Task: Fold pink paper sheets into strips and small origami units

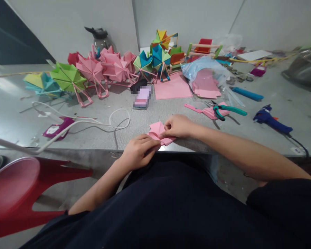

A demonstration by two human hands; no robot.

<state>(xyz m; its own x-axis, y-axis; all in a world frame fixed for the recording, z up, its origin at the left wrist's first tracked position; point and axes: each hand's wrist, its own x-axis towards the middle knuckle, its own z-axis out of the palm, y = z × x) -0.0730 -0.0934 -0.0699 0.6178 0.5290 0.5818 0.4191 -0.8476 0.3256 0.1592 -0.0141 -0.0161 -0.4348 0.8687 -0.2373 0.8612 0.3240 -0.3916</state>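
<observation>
A piece of folded pink paper [157,127] lies at the table's front edge, between both hands. My left hand [139,150] grips its near left side, thumb and fingers closed on the paper. From the right, my right hand [178,126] pinches a fold near the paper's middle and upper right. The fingers cover part of the folds. Beyond my right hand lie teal-handled pliers [229,110], resting on more folded pink paper [209,112]. A flat pink sheet [172,88] is farther back.
Folded-paper wheel models [68,77] in several colours line the back. A phone [143,97] lies mid-table. A white cable [93,121] loops at left. A dark blue glue gun [272,121] lies at right, by a blue stick [247,93]. A red stool [15,190] stands lower left.
</observation>
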